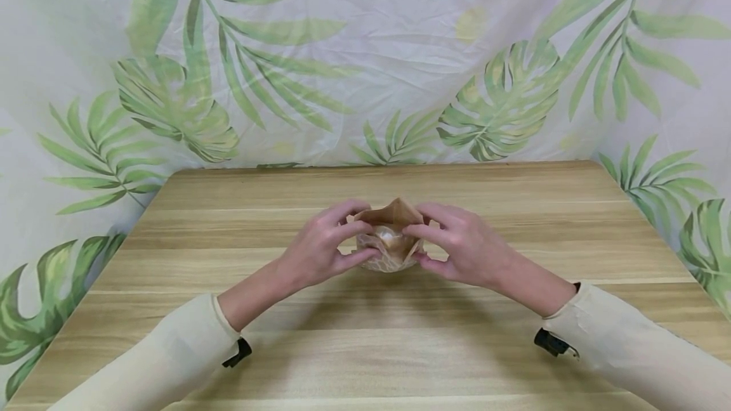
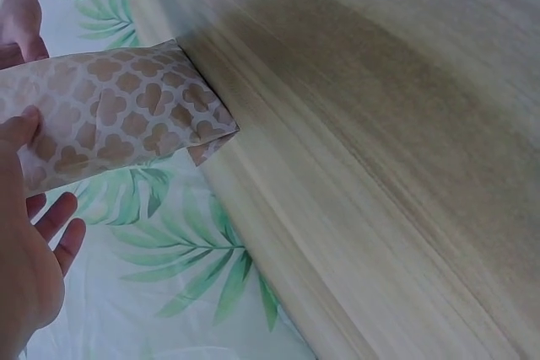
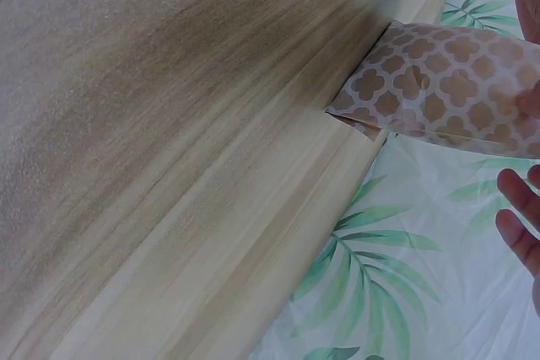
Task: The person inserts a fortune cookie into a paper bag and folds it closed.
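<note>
A brown paper bag (image 1: 389, 264) with a white lattice pattern stands on the table in the middle of the head view. Its mouth gapes upward, and something whitish (image 1: 388, 234) shows inside. My left hand (image 1: 327, 241) grips the left side of the rim, thumb at the near edge and fingers at the far edge. Opposite it, my right hand (image 1: 464, 243) holds the right side of the rim the same way. Both wrist views show the patterned bag (image 2: 126, 107) (image 3: 439, 82) with its bottom end against the wood and a thumb pressed on its front.
The wooden table (image 1: 365, 347) fills the lower head view, its far edge behind the bag. Leaf-printed cloth (image 1: 400, 68) hangs behind and at both sides. Dark straps (image 1: 237, 352) show beneath the pale sleeves (image 1: 171, 341).
</note>
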### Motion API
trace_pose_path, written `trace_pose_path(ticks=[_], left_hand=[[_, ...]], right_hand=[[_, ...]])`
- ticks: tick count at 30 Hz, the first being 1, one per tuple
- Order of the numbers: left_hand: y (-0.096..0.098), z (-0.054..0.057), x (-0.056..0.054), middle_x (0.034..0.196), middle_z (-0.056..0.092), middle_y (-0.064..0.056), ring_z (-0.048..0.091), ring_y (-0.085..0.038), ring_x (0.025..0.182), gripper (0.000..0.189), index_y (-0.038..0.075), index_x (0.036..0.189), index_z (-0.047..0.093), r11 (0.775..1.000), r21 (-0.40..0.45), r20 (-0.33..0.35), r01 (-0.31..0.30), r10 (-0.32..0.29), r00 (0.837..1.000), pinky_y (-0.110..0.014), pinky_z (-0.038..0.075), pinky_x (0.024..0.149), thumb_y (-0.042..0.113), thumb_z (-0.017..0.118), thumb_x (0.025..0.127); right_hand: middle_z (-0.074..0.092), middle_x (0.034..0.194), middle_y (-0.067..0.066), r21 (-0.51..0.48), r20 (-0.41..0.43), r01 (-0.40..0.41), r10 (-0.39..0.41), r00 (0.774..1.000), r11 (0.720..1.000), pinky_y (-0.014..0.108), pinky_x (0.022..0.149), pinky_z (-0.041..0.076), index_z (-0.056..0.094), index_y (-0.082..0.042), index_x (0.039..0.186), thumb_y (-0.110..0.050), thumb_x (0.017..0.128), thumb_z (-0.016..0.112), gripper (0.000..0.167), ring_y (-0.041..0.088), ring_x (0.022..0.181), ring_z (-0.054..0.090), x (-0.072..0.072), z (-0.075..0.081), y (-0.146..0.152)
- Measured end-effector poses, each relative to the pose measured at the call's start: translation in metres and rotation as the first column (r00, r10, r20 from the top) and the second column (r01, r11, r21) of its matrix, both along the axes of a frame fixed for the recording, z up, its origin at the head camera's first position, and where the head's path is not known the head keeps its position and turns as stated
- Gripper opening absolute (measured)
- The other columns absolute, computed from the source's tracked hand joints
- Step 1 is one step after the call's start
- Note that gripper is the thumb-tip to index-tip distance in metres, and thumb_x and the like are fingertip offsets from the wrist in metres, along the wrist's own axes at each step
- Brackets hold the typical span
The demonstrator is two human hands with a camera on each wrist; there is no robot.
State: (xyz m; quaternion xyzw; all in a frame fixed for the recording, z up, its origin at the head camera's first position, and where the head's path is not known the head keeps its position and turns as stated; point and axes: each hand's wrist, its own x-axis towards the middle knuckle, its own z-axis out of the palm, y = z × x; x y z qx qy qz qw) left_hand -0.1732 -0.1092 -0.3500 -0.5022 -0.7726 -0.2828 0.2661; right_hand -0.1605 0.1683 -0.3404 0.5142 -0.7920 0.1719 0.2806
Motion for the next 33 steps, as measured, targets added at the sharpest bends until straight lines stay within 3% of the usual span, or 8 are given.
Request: trace_pose_path(ticks=[5,8,11,14,20,25,29,33], left_hand=[[0.002,-0.001,-0.002,0.125,0.061,-0.017,0.067,-0.031,0.1,0.033,0.006,0.1,0.069,1.0,0.026,0.008,-0.003,0.003,1.0,-0.035,0.06,0.073,0.01,0.092,0.076],[0.004,-0.004,-0.003,0.13,0.058,-0.021,0.065,-0.034,0.108,0.05,0.001,0.115,0.061,0.997,0.079,0.041,0.022,-0.025,0.999,-0.04,0.06,0.086,0.003,0.091,0.076],[0.007,-0.005,-0.004,0.134,0.058,-0.023,0.064,-0.035,0.115,0.078,-0.005,0.138,0.046,0.987,0.147,0.139,0.057,-0.078,0.987,-0.043,0.058,0.094,-0.002,0.091,0.074],[0.01,-0.006,-0.005,0.132,0.064,-0.02,0.065,-0.032,0.117,0.1,-0.003,0.153,0.031,0.977,0.207,0.285,0.05,-0.109,0.952,-0.043,0.056,0.097,-0.001,0.092,0.074],[0.019,-0.008,-0.007,0.119,0.068,-0.017,0.066,-0.024,0.099,0.103,0.006,0.158,0.032,0.958,0.282,0.501,-0.057,-0.096,0.86,-0.033,0.056,0.079,-0.002,0.092,0.074],[0.026,-0.009,-0.009,0.116,0.062,-0.015,0.036,-0.016,0.067,0.093,0.006,0.155,0.04,0.935,0.316,0.556,-0.163,-0.043,0.83,-0.032,0.034,0.058,-0.001,0.09,0.077],[0.028,-0.01,-0.01,0.121,0.064,-0.016,0.035,-0.014,0.064,0.088,0.004,0.153,0.042,0.924,0.336,0.564,-0.183,-0.042,0.824,-0.031,0.031,0.056,-0.003,0.088,0.078],[0.03,-0.01,-0.011,0.109,0.069,-0.017,0.05,-0.015,0.072,0.083,0.002,0.151,0.044,0.915,0.362,0.574,-0.179,-0.068,0.816,-0.025,0.036,0.057,-0.005,0.086,0.079]], right_hand=[[0.066,0.118,0.019,-0.013,0.027,0.014,-0.014,1.0,1.0,0.038,0.074,0.062,0.072,-0.003,0.112,-0.012,0.074,0.088,0.042,0.028,0.092,0.07,0.0,0.002,-0.001],[0.067,0.119,0.019,-0.051,0.07,0.018,-0.015,0.997,0.999,0.037,0.075,0.062,0.072,-0.002,0.116,-0.011,0.076,0.089,0.045,0.028,0.093,0.07,0.0,0.002,-0.002],[0.066,0.123,0.018,-0.098,0.125,0.03,-0.017,0.992,0.995,0.037,0.078,0.063,0.068,-0.002,0.126,-0.01,0.076,0.09,0.055,0.027,0.095,0.071,-0.002,0.001,-0.003],[0.066,0.128,0.017,-0.164,0.219,0.054,-0.017,0.976,0.985,0.037,0.076,0.062,0.057,-0.001,0.14,-0.008,0.076,0.091,0.073,0.026,0.096,0.069,-0.004,-0.002,-0.005],[0.073,0.116,0.016,-0.295,0.507,0.17,0.003,0.862,0.94,0.04,0.075,0.059,0.037,-0.003,0.157,-0.006,0.076,0.092,0.098,0.024,0.095,0.069,-0.009,-0.005,-0.012],[0.077,0.096,0.009,-0.341,0.656,0.258,0.033,0.754,0.904,0.038,0.078,0.058,0.034,-0.006,0.16,-0.005,0.081,0.089,0.096,0.017,0.081,0.069,-0.013,-0.008,-0.017],[0.076,0.086,0.005,-0.366,0.675,0.277,0.049,0.736,0.888,0.034,0.078,0.056,0.036,-0.005,0.159,-0.002,0.082,0.087,0.093,0.013,0.076,0.067,-0.015,-0.01,-0.018],[0.076,0.087,0.006,-0.387,0.673,0.28,0.062,0.737,0.878,0.031,0.077,0.056,0.038,-0.004,0.158,-0.001,0.082,0.087,0.09,0.014,0.077,0.067,-0.016,-0.011,-0.018]])
